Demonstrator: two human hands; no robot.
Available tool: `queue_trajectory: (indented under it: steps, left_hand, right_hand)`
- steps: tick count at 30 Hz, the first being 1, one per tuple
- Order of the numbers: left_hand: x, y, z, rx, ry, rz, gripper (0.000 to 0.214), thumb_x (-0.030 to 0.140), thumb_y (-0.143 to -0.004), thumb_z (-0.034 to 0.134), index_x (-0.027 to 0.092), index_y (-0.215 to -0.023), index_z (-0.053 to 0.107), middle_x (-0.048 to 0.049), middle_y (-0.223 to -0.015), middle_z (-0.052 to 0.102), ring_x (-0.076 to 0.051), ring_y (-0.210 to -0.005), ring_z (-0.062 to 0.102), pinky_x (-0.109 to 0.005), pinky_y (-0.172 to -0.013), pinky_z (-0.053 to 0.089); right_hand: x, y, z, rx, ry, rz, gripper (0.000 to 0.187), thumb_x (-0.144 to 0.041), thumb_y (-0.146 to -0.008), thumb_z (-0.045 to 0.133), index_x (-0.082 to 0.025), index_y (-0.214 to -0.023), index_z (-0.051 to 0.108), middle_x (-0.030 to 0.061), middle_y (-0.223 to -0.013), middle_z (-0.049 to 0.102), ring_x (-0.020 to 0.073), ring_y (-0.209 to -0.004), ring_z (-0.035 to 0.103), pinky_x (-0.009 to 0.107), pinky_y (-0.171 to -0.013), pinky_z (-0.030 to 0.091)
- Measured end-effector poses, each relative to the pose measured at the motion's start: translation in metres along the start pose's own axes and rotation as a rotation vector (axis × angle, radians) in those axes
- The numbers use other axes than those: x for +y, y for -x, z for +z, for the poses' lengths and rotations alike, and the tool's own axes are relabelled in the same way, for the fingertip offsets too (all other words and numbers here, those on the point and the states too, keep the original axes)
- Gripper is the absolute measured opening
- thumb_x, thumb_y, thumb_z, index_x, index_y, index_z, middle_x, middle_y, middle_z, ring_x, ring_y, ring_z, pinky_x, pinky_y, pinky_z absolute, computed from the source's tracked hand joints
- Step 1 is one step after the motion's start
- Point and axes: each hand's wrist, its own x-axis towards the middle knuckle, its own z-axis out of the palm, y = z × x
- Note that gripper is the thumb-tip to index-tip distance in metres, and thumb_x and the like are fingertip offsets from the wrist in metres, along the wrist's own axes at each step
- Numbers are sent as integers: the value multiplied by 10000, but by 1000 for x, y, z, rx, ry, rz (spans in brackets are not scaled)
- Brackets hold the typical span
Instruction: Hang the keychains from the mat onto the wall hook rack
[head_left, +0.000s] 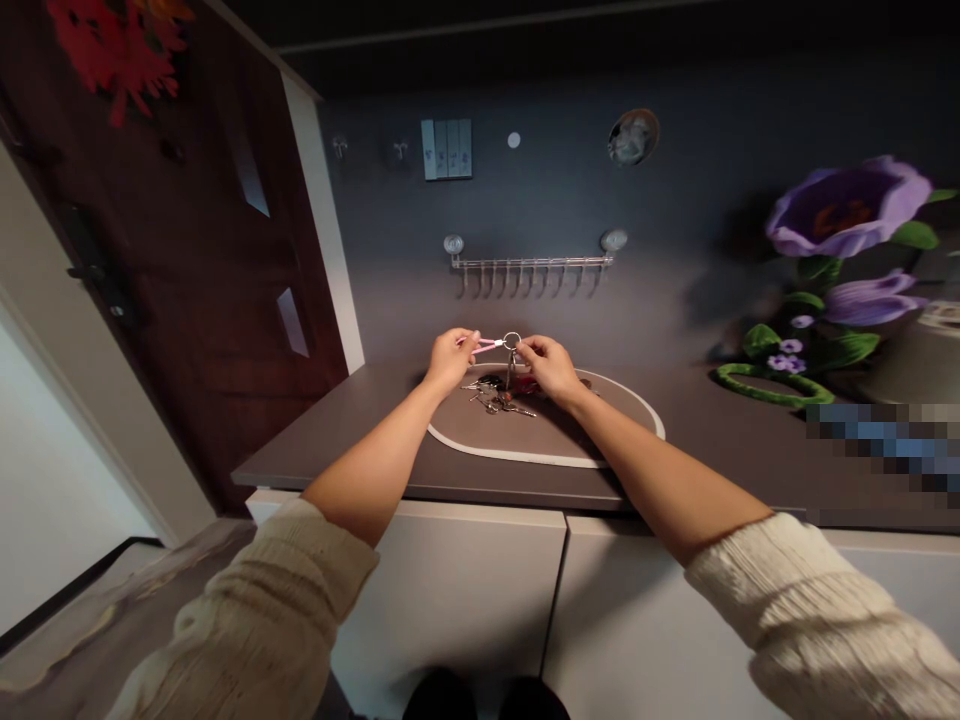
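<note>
My left hand [451, 360] is closed on a pink strap [487, 346] that runs to a metal key ring [511, 341]. At the ring's right side, my right hand [550, 366] pinches the ring, with a key [511, 368] hanging below it. Both hands hover over an oval brown mat [480, 432] with a white rim. On the mat under the hands lie several loose keys [517, 408], along with small dark and red items that are partly hidden by my right hand.
A clear rail with several hooks [532, 263] is fixed to the wall behind the counter [360, 420]. Purple artificial flowers [847, 215] stand at the right, near a pale lampshade-like object [907, 355]. A dark red door [217, 240] is at the left. White cabinet doors [465, 590] lie below.
</note>
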Motion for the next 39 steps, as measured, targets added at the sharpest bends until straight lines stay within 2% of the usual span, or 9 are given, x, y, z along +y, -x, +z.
queue_trajectory:
  steps: [5,12,16,22,28,34,39]
  left_hand:
    - [1,1,1,-54,19,-13,172,292,-760,545,124,-734,575,13,-564,541,-62,-472,466,-194,-502,367]
    - [2,6,3,-168,-76,-23,81,186,-697,547,127,-728,593,-11,-651,610,-108,-608,538,-241,-638,405]
    - [6,10,5,-226,-139,59,88,191,-676,565,129,-721,609,-21,-726,630,-118,-687,552,-257,-718,417]
    - [10,10,8,-198,-122,139,233,304,-707,579,124,-846,633,-54,-845,655,-133,-772,566,-270,-772,426]
    - [8,9,10,-214,-39,98,247,357,-690,595,122,-756,638,-36,-712,648,-126,-645,558,-254,-650,440]
    - [9,8,12,-115,-3,82,197,318,-668,611,124,-696,637,-36,-690,646,-126,-649,559,-253,-658,435]
    - [6,6,12,-64,30,73,210,325,-674,599,121,-706,632,-36,-674,639,-121,-628,550,-250,-633,431]
  right_hand:
    - [2,-3,-1,30,-135,-3,248,-392,-735,505,-156,-740,583,7,-702,562,118,-665,479,260,-685,387]
    - [1,-7,-1,63,-195,-39,212,-375,-760,475,-168,-748,524,-9,-691,506,110,-663,450,261,-700,383]
    - [0,-7,1,39,-244,-48,230,-404,-779,454,-179,-757,496,-11,-701,496,108,-659,456,260,-683,395]
    - [-5,-1,5,-16,-259,-61,274,-453,-777,461,-182,-771,500,-7,-722,509,109,-671,468,248,-652,412]
    - [-9,4,10,-105,-354,15,305,-488,-735,510,-187,-774,494,-23,-669,492,102,-594,471,246,-571,435]
    - [-15,6,7,-139,-440,71,339,-482,-659,608,-174,-769,521,-7,-736,538,107,-660,517,270,-661,460]
    - [-24,8,7,-145,-354,40,325,-471,-653,608,-164,-743,548,1,-739,561,114,-679,520,276,-701,432]
